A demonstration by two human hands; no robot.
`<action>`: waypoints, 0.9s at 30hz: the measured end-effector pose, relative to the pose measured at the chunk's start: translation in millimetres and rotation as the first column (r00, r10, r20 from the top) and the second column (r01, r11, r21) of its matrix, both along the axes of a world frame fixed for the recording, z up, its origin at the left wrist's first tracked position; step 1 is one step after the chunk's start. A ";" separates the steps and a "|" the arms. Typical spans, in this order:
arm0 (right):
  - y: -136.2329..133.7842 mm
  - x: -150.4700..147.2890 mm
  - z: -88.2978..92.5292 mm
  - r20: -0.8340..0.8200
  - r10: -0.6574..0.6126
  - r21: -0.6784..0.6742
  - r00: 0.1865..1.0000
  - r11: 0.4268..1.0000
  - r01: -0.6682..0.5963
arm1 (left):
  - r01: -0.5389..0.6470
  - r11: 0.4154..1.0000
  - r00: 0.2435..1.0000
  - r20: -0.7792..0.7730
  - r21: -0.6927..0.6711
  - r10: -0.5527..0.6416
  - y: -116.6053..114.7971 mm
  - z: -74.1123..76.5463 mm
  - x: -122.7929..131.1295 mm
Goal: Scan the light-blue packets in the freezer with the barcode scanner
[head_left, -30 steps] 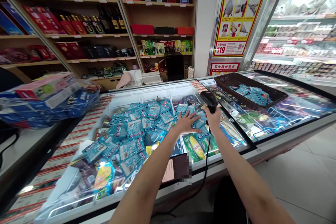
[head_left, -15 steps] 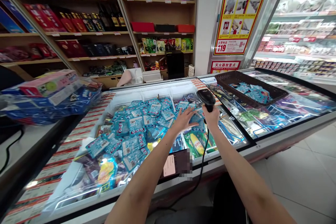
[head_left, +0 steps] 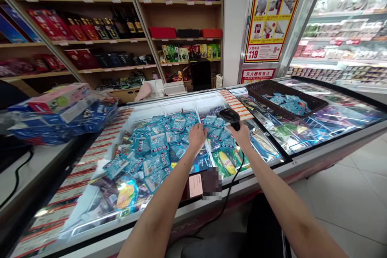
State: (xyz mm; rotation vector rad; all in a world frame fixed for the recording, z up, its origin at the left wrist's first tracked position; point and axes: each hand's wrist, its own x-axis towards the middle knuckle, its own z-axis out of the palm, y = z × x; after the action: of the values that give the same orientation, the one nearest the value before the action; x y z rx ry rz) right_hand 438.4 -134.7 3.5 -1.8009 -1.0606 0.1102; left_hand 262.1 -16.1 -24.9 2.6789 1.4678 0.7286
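My right hand (head_left: 242,136) is closed around a black barcode scanner (head_left: 230,117), its head pointing left over the packets. A black cord (head_left: 235,183) runs from it down past the freezer's front edge. My left hand (head_left: 198,139) rests at the right side of a big heap of small blue packets (head_left: 157,142) on the freezer's glass lid. Its fingers are bent and its thumb is close to them; whatever lies under the fingertips is hidden. A smaller group of the same blue packets (head_left: 215,127) lies between my two hands.
A phone (head_left: 195,185) lies at the front edge of the chest freezer (head_left: 273,169). On its right half stands a brown basket (head_left: 317,102) with more blue packets. Plastic-wrapped packages (head_left: 63,115) sit at the left. Shelves of boxes (head_left: 163,32) line the back.
My left hand has moved left from the smaller group to the heap, its spread fingers now bent. My right hand and the scanner have shifted slightly left.
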 end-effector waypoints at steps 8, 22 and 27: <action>4.3 4.5 -13.8 0.073 0.041 -0.053 0.996 0.998 -0.038 | 0.063 0.986 0.990 -0.113 -0.155 -0.081 27.1 9.1 7.8; 8.0 3.7 -11.6 0.096 0.091 -0.148 0.991 0.986 -0.076 | -0.245 0.958 0.969 -0.051 -0.151 0.240 45.2 11.4 25.8; 5.9 2.8 -8.0 0.120 0.083 -0.176 0.989 0.982 -0.061 | -0.195 0.948 0.973 0.075 -0.253 0.220 56.3 7.9 13.8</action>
State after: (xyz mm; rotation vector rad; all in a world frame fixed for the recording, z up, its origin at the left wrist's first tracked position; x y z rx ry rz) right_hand 441.2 -128.8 -4.5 -1.9459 -1.2392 0.1358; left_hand 275.9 40.3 -17.0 2.2979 1.7063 0.6340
